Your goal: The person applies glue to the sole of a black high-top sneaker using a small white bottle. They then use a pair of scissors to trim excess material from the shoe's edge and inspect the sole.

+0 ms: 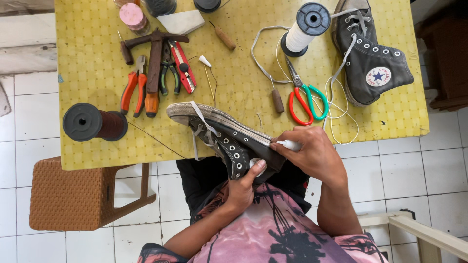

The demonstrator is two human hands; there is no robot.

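Heel of the held sneaker (229,139), behind the hands; jars (132,14) top-cropped.

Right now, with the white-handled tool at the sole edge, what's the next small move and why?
Probably press the white-handled tool a little further into the seam where the canvas meets the sole of the dark high-top shoe. The right hand has its tip right at that edge, and the left hand braces the ankle, thumb on the round patch, so the shoe looks steady.

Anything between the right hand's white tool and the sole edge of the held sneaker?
Nothing visible. The right hand holds the white tool with its tip right at the sole edge of the dark sneaker; the left hand grips the shoe from below, clear of that spot.
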